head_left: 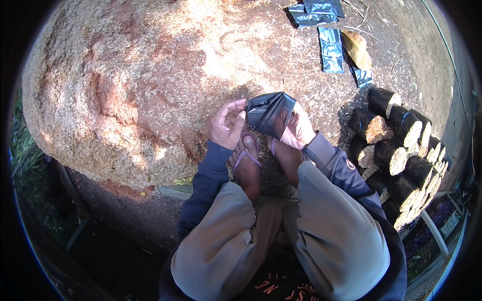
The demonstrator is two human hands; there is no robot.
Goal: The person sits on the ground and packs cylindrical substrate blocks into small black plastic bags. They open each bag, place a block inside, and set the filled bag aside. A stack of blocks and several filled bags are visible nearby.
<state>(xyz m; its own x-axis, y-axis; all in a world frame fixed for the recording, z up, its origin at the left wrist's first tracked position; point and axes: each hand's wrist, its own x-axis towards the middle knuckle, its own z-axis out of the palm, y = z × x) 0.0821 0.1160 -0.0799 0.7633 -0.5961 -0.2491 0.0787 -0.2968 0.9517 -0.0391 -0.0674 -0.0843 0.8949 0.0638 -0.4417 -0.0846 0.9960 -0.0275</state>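
A black plastic bag (268, 113) is held up in front of me, above my sandalled feet, its upper edge creased and partly spread. My right hand (299, 128) grips the bag's right side, with some fingers hidden behind the film. At the left edge, my left hand (228, 123) has its thumb and fingers curled against the plastic; the exact contact is hard to make out. Beyond lie several flat black bags, among them a single one (331, 50) and a small stack (314, 14), beside a dry brown leaf (355, 48).
A large mound of reddish-brown soil with pale husks (125, 95) fills the left and far side. Several filled black bags (391, 155) lie piled on my right, their husk-topped ends showing. A thin hose (444, 40) runs along the far right.
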